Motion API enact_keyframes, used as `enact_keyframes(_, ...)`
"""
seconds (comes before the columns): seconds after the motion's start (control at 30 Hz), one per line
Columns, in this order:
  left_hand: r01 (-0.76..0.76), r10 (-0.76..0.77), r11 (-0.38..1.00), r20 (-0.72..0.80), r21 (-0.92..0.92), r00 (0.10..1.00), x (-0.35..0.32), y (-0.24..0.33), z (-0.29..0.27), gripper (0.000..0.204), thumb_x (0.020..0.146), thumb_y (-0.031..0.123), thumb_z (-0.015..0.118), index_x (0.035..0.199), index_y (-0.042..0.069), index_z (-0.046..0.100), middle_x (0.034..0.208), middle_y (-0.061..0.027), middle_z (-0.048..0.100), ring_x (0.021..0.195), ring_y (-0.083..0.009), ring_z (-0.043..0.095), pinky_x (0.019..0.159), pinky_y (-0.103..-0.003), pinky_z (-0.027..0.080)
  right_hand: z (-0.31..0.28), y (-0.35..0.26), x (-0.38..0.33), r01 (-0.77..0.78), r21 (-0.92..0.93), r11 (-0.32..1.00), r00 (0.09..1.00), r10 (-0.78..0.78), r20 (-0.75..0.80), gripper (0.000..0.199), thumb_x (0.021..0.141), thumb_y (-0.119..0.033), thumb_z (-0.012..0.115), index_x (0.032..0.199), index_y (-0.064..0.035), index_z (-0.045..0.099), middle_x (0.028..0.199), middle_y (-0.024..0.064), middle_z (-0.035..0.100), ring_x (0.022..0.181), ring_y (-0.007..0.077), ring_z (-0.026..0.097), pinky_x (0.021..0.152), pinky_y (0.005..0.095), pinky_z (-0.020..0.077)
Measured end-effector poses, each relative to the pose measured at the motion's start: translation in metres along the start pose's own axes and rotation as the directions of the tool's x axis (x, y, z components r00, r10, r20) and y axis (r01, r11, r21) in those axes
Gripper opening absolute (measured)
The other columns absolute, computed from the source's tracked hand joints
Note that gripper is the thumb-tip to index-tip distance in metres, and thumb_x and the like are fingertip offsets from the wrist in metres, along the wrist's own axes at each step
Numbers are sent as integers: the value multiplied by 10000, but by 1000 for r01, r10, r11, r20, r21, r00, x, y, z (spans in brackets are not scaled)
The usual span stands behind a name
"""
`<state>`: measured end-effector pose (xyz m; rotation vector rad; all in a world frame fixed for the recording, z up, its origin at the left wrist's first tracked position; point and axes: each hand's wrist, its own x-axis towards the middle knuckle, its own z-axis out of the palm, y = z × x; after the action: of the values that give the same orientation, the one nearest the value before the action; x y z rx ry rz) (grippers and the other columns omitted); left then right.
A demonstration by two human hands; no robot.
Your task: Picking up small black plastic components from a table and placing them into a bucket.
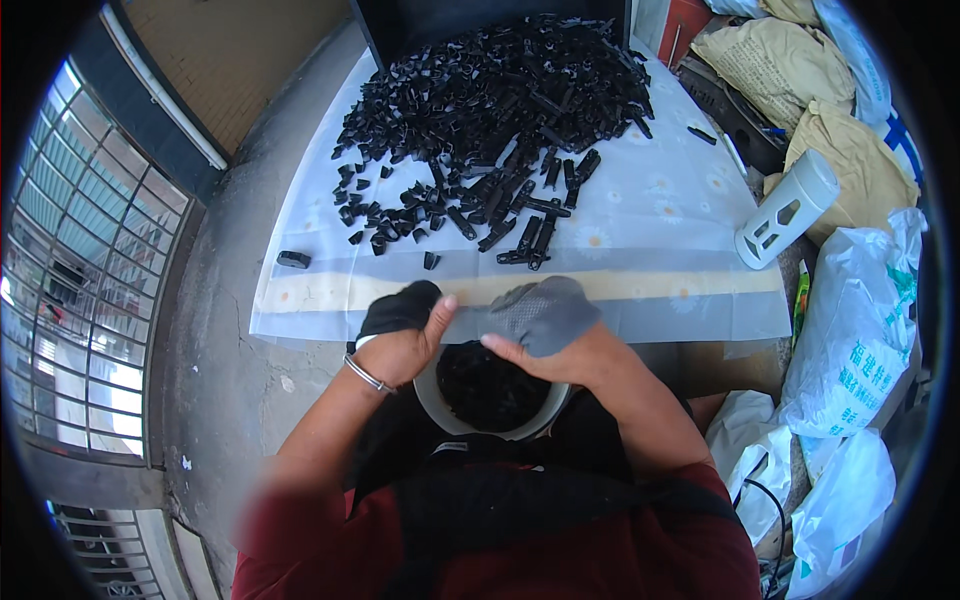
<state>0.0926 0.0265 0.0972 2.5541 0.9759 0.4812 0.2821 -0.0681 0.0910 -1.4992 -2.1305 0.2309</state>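
Note:
My left hand point(403, 318) wears a black glove that leaves the thumb bare. It is over the table's front edge, its fingers curled away from view and its thumb sticking up. Close on its right is my right hand point(541, 318) in a grey glove, bare thumb pointing left, fingers folded under. Whatever either hand grips is hidden. Below them stands a pale round bucket point(432, 404) with dark pieces point(490, 385) inside. Beyond the hands, a large heap of small black plastic parts point(500, 95) spreads over the table, with longer ribbed parts point(540, 235) at its near side.
A flowered plastic cover point(650, 225) lies on the table. One black part point(293, 259) sits apart at the left. A white cylinder with cut-outs point(788, 208) stands at the right edge. Sacks point(850, 330) crowd the right side; a barred window point(90, 260) is at left.

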Motion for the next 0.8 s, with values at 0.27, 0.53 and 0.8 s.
enact_keyframes(0.27,32,29,939,-173,342,984,48,-45,30,295,764,231,578,991,43,585,919,-155,599,818,-288,586,724,-374,470,-4,69,16,-198,-265,944,923,88,-375,179,721,-115,555,880,-103,637,903,80,620,842,261,579,736,376,453)
enact_keyframes(0.53,66,-57,997,-155,49,986,27,-22,19,246,761,193,606,960,60,548,744,-137,616,675,-325,600,625,-389,480,-8,57,5,-105,-393,913,938,-40,-345,138,771,-168,555,843,-73,623,810,109,597,767,277,563,672,372,444)
enact_keyframes(0.8,25,-34,965,-33,-260,999,-3,7,15,326,759,88,653,1050,20,522,697,-89,624,505,-124,565,493,-255,461,-9,-2,5,-26,69,997,999,29,-44,197,831,-217,517,838,-28,572,770,145,573,734,323,536,645,393,419)
